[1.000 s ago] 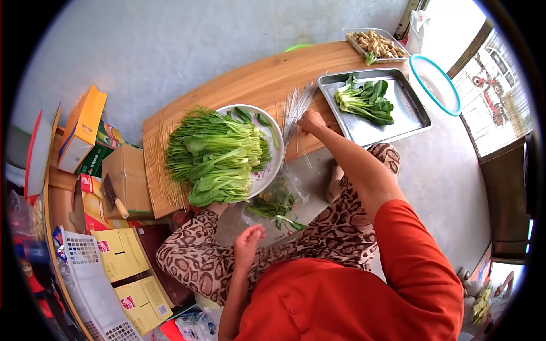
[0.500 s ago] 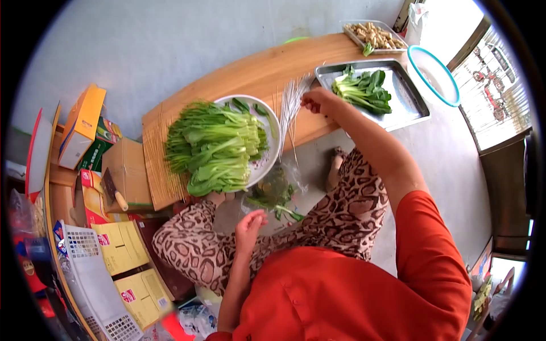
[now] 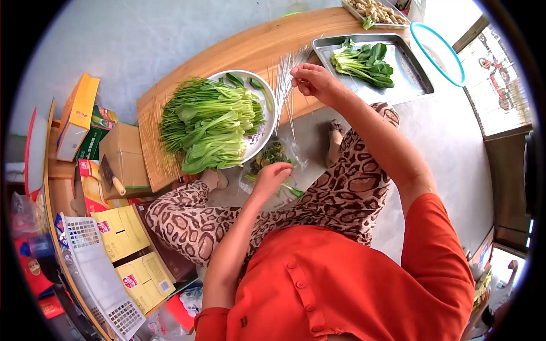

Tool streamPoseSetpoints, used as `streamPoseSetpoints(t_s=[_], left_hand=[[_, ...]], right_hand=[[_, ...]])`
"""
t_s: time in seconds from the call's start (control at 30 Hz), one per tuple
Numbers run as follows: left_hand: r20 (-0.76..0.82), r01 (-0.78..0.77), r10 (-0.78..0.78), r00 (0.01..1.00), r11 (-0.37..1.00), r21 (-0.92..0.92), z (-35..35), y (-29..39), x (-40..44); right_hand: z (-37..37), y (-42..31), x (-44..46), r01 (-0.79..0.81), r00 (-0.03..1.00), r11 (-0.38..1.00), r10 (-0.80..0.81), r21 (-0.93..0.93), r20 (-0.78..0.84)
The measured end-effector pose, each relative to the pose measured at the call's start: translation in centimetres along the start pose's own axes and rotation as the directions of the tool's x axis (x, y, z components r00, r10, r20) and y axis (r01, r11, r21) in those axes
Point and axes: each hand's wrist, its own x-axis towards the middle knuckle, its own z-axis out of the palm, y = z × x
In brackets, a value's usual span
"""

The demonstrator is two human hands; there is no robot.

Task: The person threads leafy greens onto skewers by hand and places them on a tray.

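My right hand [image 3: 316,81] is over the wooden table beside a bundle of thin pale skewers [image 3: 286,77]. Its thumb and fingertips are pinched; anything between them is too small to make out. Lower down, my left hand [image 3: 271,178] hovers above a plastic bag of leafy scraps [image 3: 273,153] on the floor, fingers pressed together, contents unclear. A white bowl [image 3: 263,132] holds a heap of leafy greens [image 3: 213,122], trimmed stems to the right. More greens [image 3: 364,63] lie in a metal tray [image 3: 405,63] right of my right hand.
The curved wooden table [image 3: 239,51] also bears brown sticks at its left end. A tray of pale, stubby pieces [image 3: 378,11] stands at the far right, near a blue-rimmed basin [image 3: 462,74]. Cardboard boxes [image 3: 126,156] and a grey plastic basket [image 3: 96,267] crowd the left.
My left hand has risen and moved right towards the bowl and bag. My right hand has shifted slightly left and up along the skewers. The view has tilted, moving the table higher.
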Motion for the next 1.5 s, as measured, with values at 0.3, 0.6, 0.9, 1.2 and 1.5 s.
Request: streamPoseSetpoints(t_s=[0.3, 0.6, 0.9, 1.2, 1.5], left_hand=[[0.149, -0.267, 0.222, 0.964, 0.829, 0.491, 1.6, 2.8, 8.0], [0.026, -0.305, 0.358, 0.933, 0.753, 0.583, 0.1, 3.7, 11.3], [0.081, -0.208, 0.260, 0.962, 0.514, 0.832, 0.3, 1.1, 9.2], [-0.023, -0.003, 0.000, 1.000, 0.993, -0.115, 0.6, 5.7, 8.3], [-0.065, -0.108, 0.085, 0.994, 0.813, -0.572, 0.0, 5.3, 2.0]], right_hand=[[-0.8, 0.1, 0.2, 0.038, 0.999, 0.999, -0.039, 0.020, 0.027], [-1.7, -0.6, -0.6, 0.043, 0.999, 0.999, -0.043, 0.011, -0.018], [-1.3, -0.5, -1.6, 0.056, 0.998, 0.997, -0.054, -0.054, 0.037], [1.1, 1.9, -2.4, -0.022, 0.997, 0.987, 0.032, -0.158, 0.065], [5.7, 4.1, -4.9, -0.112, 0.963, 0.968, 0.161, -0.224, 0.215]])
